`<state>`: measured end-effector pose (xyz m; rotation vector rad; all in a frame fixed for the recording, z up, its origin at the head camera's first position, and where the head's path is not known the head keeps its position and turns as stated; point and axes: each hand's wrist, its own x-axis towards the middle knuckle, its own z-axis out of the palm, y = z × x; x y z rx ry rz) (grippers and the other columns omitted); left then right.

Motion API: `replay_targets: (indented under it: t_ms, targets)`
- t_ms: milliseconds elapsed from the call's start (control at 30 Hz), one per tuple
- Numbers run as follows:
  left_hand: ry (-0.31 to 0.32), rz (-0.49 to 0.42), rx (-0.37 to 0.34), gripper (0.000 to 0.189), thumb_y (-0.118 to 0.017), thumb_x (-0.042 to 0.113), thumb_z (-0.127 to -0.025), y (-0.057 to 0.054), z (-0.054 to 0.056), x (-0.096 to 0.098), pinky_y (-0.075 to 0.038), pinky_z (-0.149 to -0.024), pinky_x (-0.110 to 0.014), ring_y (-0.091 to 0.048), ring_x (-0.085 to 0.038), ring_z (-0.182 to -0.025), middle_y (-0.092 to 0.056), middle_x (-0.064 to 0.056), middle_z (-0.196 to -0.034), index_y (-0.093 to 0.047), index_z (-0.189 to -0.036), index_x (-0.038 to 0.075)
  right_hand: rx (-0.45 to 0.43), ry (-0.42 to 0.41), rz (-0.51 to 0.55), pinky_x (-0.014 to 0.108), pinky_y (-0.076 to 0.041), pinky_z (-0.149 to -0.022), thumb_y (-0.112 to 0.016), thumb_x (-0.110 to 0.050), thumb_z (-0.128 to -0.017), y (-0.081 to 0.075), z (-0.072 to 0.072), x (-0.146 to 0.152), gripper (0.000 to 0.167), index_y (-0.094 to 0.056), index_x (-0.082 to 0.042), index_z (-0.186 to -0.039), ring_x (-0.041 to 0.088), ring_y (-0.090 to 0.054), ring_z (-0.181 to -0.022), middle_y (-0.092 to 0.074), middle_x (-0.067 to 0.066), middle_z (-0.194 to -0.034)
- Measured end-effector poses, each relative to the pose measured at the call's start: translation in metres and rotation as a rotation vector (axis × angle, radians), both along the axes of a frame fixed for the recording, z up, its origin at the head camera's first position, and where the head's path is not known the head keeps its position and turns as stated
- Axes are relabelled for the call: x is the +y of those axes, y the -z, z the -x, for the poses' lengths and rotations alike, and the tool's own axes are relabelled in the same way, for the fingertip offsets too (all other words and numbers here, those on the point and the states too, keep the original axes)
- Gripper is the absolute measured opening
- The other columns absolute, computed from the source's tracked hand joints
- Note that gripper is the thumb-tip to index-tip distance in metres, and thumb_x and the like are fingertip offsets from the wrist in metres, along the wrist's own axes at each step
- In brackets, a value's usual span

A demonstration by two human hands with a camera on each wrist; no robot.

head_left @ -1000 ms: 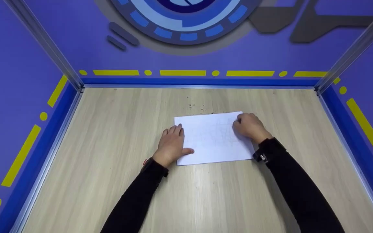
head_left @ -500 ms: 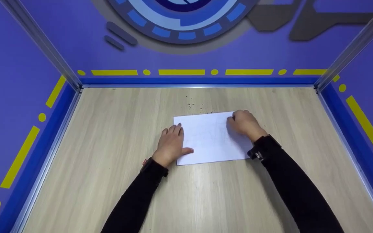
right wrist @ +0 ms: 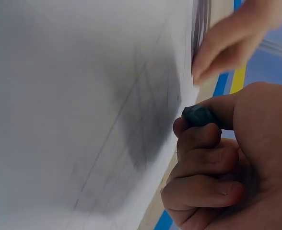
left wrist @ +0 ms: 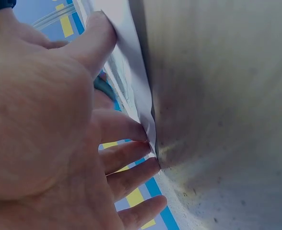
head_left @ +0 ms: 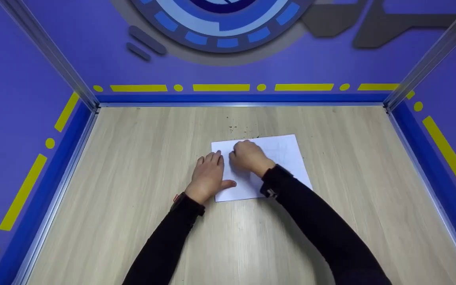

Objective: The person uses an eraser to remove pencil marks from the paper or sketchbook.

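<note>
A white sheet of paper [head_left: 285,154] lies on the table with faint pencil lines across it. My left hand [head_left: 207,174] rests along its left edge, fingers extended and the thumb [left wrist: 95,40] spread out over the sheet. Over the left half of the paper, near its top edge, is my right hand [head_left: 249,157], curled. The right wrist view shows it pinching a small dark teal eraser [right wrist: 198,116] between thumb and forefinger, just above the pencil-marked paper; the head view hides this piece behind the fingers.
Dark crumbs [head_left: 232,127] are scattered on the wood-grain table [head_left: 152,158] just beyond the paper. Blue-purple panels with yellow marks, such as the back wall [head_left: 220,73], enclose the table at the back and on both sides.
My right hand has moved left across the paper, from its top right corner to close beside the left hand. The left hand stays in place on the left edge.
</note>
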<state>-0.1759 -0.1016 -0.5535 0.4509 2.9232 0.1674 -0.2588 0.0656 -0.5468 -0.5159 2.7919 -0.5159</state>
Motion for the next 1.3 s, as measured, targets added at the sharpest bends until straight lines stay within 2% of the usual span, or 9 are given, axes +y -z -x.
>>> replay_targets:
  t_ms: [167, 400, 567, 700, 833, 967, 1067, 1167, 1300]
  targets:
    - [0.004, -0.014, 0.016, 0.108, -0.074, 0.071, -0.095, 0.000, 0.000, 0.001, -0.036, -0.131, -0.056, -0.042, -0.037, -0.160, -0.046, -0.021, -0.173, -0.045, -0.165, -0.006, 0.036, -0.028, -0.005, 0.059, -0.061, -0.095, -0.060, -0.021, -0.107, 0.007, 0.000, -0.010, 0.031, -0.073, 0.001, -0.089, 0.044, -0.075, -0.105, -0.079, 0.025, -0.103]
    - [0.006, 0.022, 0.014, 0.108, -0.072, 0.073, -0.095, 0.001, 0.002, 0.003, -0.036, -0.132, -0.056, -0.042, -0.037, -0.161, -0.044, -0.021, -0.174, -0.046, -0.165, -0.005, 0.020, 0.026, 0.014, 0.055, -0.058, -0.098, -0.060, -0.024, -0.108, 0.010, 0.005, 0.013, 0.032, -0.063, -0.008, -0.080, 0.040, -0.072, -0.108, -0.077, 0.020, -0.102]
    - [-0.001, 0.049, -0.005, 0.109, -0.070, 0.074, -0.096, 0.000, 0.003, 0.004, -0.034, -0.134, -0.055, -0.039, -0.036, -0.164, -0.041, -0.019, -0.177, -0.043, -0.167, -0.003, 0.010, 0.098, 0.060, 0.056, -0.059, -0.094, -0.060, -0.023, -0.106, 0.008, 0.011, 0.053, 0.032, -0.058, -0.011, -0.076, 0.040, -0.070, -0.099, -0.074, 0.019, -0.098]
    - [-0.011, 0.062, -0.029, 0.111, -0.069, 0.075, -0.096, -0.002, 0.003, 0.004, -0.032, -0.136, -0.055, -0.036, -0.036, -0.166, -0.038, -0.019, -0.179, -0.040, -0.169, -0.002, 0.006, 0.148, 0.096, 0.053, -0.057, -0.085, -0.057, -0.023, -0.106, 0.009, 0.014, 0.098, 0.033, -0.053, -0.012, -0.075, 0.036, -0.065, -0.089, -0.067, 0.017, -0.090]
    - [-0.017, 0.045, -0.040, 0.111, -0.070, 0.074, -0.096, -0.002, 0.002, 0.004, -0.032, -0.136, -0.055, -0.035, -0.036, -0.167, -0.037, -0.019, -0.179, -0.039, -0.169, -0.003, 0.025, 0.202, 0.096, 0.046, -0.051, -0.074, -0.057, -0.023, -0.105, 0.010, 0.015, 0.141, 0.031, -0.053, -0.011, -0.076, 0.033, -0.061, -0.083, -0.063, 0.015, -0.087]
    - [-0.015, 0.038, -0.053, 0.110, -0.070, 0.073, -0.097, -0.002, 0.003, 0.004, -0.031, -0.136, -0.055, -0.034, -0.036, -0.167, -0.036, -0.020, -0.180, -0.038, -0.169, -0.003, 0.028, 0.249, 0.053, 0.039, -0.041, -0.068, -0.057, -0.022, -0.103, 0.010, 0.016, 0.169, 0.032, -0.051, -0.010, -0.074, 0.031, -0.055, -0.079, -0.056, 0.011, -0.081]
    - [-0.013, 0.042, -0.062, 0.110, -0.069, 0.074, -0.098, -0.001, 0.003, 0.003, -0.031, -0.136, -0.056, -0.034, -0.036, -0.168, -0.035, -0.020, -0.180, -0.038, -0.169, -0.003, 0.009, 0.258, 0.033, 0.038, -0.037, -0.066, -0.056, -0.022, -0.102, 0.009, 0.017, 0.176, 0.033, -0.048, -0.011, -0.073, 0.030, -0.052, -0.079, -0.051, 0.009, -0.079]
    - [-0.016, 0.045, -0.062, 0.109, -0.069, 0.074, -0.097, 0.000, 0.003, 0.003, -0.031, -0.136, -0.056, -0.034, -0.036, -0.167, -0.035, -0.019, -0.180, -0.038, -0.169, -0.003, -0.009, 0.252, 0.015, 0.039, -0.038, -0.068, -0.056, -0.024, -0.103, 0.006, 0.017, 0.176, 0.033, -0.051, -0.009, -0.074, 0.032, -0.053, -0.081, -0.055, 0.012, -0.082]
    - [-0.016, 0.039, -0.062, 0.109, -0.070, 0.073, -0.098, 0.000, 0.002, 0.003, -0.031, -0.136, -0.056, -0.034, -0.036, -0.167, -0.035, -0.020, -0.180, -0.039, -0.169, -0.003, -0.048, 0.265, -0.025, 0.041, -0.042, -0.072, -0.055, -0.026, -0.106, 0.001, 0.016, 0.170, 0.031, -0.061, -0.003, -0.086, 0.034, -0.056, -0.086, -0.060, 0.017, -0.092]
